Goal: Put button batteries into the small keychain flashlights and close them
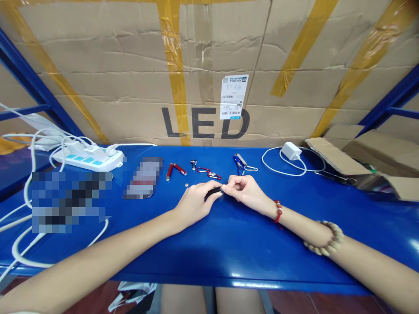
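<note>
My left hand (198, 200) is closed around a small black flashlight tube (213, 192), above the middle of the blue table. At the tube's right end, my right hand (244, 190) pinches with thumb and fingertips; the fingers partly hide that end. Just beyond the hands lie two red flashlight tubes (169, 172), a small black-and-silver part (194, 164) and red carabiner clips (203, 170). A blue flashlight (238, 162) and a silver one (241, 160) with clips rest behind my right hand. A small round silver piece (187, 185) sits near my left knuckles.
A blurred phone-like slab (143, 178) and a white power strip (88, 159) with tangled cables are at left. A white charger (290, 151) with its cable, scissors-like metal tool (337, 178) and open carton (376, 161) stand right. A large cardboard box (131, 87) walls the back.
</note>
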Tool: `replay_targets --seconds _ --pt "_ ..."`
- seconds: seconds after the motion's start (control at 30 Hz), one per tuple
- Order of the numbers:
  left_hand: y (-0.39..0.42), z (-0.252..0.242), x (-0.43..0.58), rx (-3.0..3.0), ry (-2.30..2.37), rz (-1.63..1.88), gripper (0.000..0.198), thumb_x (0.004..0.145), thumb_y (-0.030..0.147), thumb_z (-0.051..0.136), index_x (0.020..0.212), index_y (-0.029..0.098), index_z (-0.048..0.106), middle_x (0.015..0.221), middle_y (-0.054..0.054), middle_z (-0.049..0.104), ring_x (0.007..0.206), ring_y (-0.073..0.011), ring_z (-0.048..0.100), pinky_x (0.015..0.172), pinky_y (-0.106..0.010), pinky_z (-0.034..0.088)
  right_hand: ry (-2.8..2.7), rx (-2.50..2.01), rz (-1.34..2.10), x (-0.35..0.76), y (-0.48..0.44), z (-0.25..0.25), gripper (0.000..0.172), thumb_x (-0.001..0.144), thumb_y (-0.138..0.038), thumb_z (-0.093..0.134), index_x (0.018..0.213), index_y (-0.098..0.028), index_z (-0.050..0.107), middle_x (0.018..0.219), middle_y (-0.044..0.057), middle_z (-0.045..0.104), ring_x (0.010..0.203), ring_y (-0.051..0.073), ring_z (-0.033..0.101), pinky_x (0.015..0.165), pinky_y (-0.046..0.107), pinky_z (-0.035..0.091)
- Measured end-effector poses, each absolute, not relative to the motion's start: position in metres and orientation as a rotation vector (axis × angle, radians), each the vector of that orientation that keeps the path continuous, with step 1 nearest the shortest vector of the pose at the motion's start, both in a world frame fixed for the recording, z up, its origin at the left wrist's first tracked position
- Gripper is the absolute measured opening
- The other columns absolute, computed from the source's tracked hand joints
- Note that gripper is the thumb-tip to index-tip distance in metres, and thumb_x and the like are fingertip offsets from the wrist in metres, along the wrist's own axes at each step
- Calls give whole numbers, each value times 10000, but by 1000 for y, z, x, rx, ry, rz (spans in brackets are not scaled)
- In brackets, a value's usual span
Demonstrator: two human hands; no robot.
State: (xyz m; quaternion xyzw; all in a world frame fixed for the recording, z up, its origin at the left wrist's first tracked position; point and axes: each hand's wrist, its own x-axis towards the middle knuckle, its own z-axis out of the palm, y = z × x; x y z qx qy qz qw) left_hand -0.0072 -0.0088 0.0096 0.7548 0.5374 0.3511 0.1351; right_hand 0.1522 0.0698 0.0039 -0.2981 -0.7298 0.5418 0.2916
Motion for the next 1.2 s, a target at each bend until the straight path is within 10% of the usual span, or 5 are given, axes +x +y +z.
replay_targets --seconds 1.2 --pt "-10 12 -6 2113 1642 991 163 869 239 446 990 226 555 910 1 679 819 -164 639 696 -240 446 -1987 -838 1396 152 67 10 425 671 -553 614 592 -151 499 416 -75 365 379 32 278 385 188 180"
